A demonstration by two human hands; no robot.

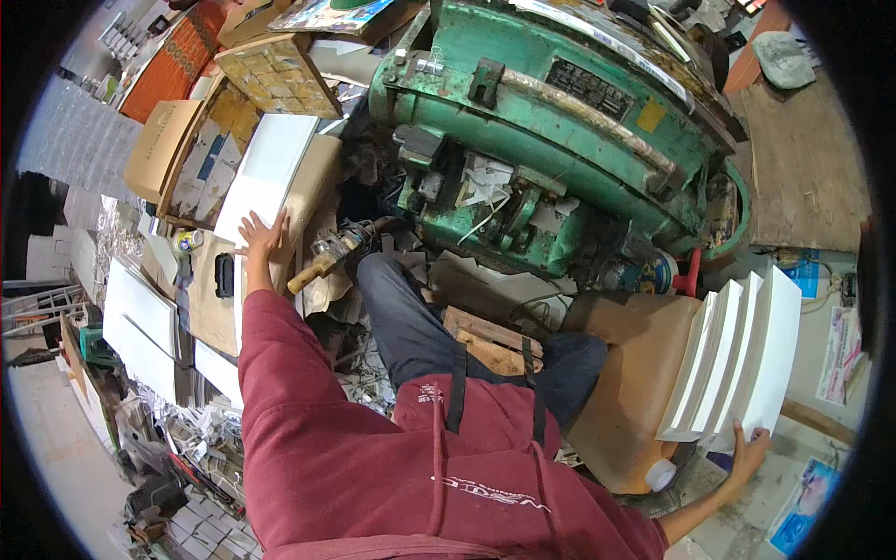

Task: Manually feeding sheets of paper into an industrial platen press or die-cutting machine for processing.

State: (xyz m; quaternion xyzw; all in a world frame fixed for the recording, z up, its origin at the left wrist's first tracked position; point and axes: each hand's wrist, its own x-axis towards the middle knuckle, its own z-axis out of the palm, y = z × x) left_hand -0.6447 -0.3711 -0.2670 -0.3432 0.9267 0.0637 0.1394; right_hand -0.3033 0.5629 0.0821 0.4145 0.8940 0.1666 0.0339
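My left hand (261,235) is open, its spread fingers resting on the near end of a white paper stack (269,173). That stack lies on a brown surface (313,182) to the left. Far to the right, my right hand (745,455) grips the lower end of the outermost of several thick white paper stacks (767,359). These stacks lie staggered on a brown, rounded-edged table (625,373). How far the right fingers reach under the paper is hidden.
A large green machine (551,112) fills the space ahead, with paper scraps on its lower parts. A wooden-handled tool (327,257) lies near my left knee. A black object (224,275) sits beside my left forearm. More paper (140,317) is piled at left; a white-capped container (660,475) is at right.
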